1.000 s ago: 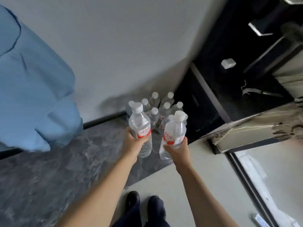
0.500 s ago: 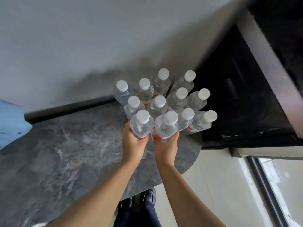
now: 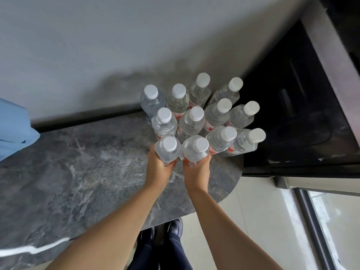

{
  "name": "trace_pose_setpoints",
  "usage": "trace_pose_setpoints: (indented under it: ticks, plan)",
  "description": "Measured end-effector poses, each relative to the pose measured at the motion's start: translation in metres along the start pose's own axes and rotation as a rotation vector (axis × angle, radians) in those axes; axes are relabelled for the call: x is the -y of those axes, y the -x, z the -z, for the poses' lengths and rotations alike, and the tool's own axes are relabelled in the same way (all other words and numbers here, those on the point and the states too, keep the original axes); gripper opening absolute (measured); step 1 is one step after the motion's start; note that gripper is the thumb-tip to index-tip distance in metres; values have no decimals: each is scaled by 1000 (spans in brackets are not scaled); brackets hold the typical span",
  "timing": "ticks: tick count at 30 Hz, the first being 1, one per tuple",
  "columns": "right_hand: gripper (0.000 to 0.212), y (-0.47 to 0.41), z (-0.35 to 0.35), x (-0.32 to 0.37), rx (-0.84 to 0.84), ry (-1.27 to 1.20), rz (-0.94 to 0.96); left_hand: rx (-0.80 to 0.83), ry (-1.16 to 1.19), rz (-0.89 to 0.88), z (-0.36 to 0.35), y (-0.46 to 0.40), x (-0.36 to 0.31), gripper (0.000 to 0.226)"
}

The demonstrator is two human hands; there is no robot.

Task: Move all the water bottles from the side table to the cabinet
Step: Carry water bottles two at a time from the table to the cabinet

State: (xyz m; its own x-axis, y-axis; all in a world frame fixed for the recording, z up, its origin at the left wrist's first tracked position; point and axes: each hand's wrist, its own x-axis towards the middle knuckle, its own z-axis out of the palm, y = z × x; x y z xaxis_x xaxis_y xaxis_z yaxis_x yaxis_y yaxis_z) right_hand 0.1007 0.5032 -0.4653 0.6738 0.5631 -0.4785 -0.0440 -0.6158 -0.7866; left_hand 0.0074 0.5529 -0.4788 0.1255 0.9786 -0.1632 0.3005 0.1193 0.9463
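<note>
Head view, looking straight down. Nearest, at 6 o'clock: dark shoes (image 3: 171, 229) and dark trousers (image 3: 165, 254) on a pale floor (image 3: 253, 221), partly under the rounded edge of the tabletop (image 3: 78, 172), grey marbled stone.

Both bare forearms reach up from the bottom edge toward frame centre. Left hand (image 3: 158, 168) grips the left front bottle (image 3: 168, 150) from the near side; fingers wrap under and round the body, mostly hidden by the bottle itself. Right hand (image 3: 196, 173) grips the right front bottle (image 3: 195, 149) the same way, fingers curled round the lower body, tips at its sides. The two held bottles touch each other, caps up. Cannot tell if their bases sit on the tabletop or are just off it.

Just beyond, toward 12–1 o'clock: the remaining bottles (image 3: 204, 114), ten more, white caps, clear bodies, red-and-white labels, packed touching in rough rows. All upright; the lean at the right is wide-angle distortion. The cluster sits at the tabletop's far right corner, against the wall (image 3: 136, 45).

At 2–3 o'clock, beside the cluster: a black glossy cabinet (image 3: 302, 123). At 9 o'clock: light blue fabric (image 3: 13, 129) at the frame edge. At 4 o'clock: a dark window frame (image 3: 311, 221).
</note>
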Motion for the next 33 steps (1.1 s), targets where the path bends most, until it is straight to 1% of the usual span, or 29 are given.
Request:
trace_pose_setpoints:
  ticks: [2, 3, 6, 7, 9, 11, 14, 18, 20, 23, 27, 30, 33]
  plan:
    - [59, 3, 3, 5, 15, 26, 18, 61, 25, 44, 3, -1, -1, 39]
    - [61, 5, 4, 7, 24, 37, 28, 88, 27, 61, 5, 1, -3, 43]
    - [74, 21, 13, 19, 43, 44, 28, 125, -51, 81, 13, 15, -17, 79]
    - [76, 27, 18, 25, 45, 46, 29, 125, -86, 78, 18, 20, -23, 87]
    - [79, 38, 28, 41, 50, 80, 41, 105, -125, 54, 28, 29, -40, 93]
    - [81, 52, 42, 64, 57, 110, 48, 88, -148, 17, 40, 34, -64, 91]
    - [80, 74, 65, 105, 80, 150, 95, 129, -204, 8, 62, 41, -107, 91]
    - [70, 102, 96, 165, 111, 397, 258, 152, -286, -80, 98, 41, -166, 81]
    - [67, 119, 106, 194, 135, 515, 315, 168, -289, -119, 118, 41, -196, 73]
    - [61, 138, 107, 230, 168, 650, 409, 154, -319, -195, 144, 41, -231, 60]
    - [56, 171, 86, 273, 237, 759, 556, 138, -371, -289, 191, 56, -269, 52]
    - [56, 199, 58, 292, 333, 832, 689, 34, -386, -289, 240, 73, -277, 47]
    - [56, 227, 28, 300, 461, 900, 851, -143, -434, -198, 288, 96, -274, 44]
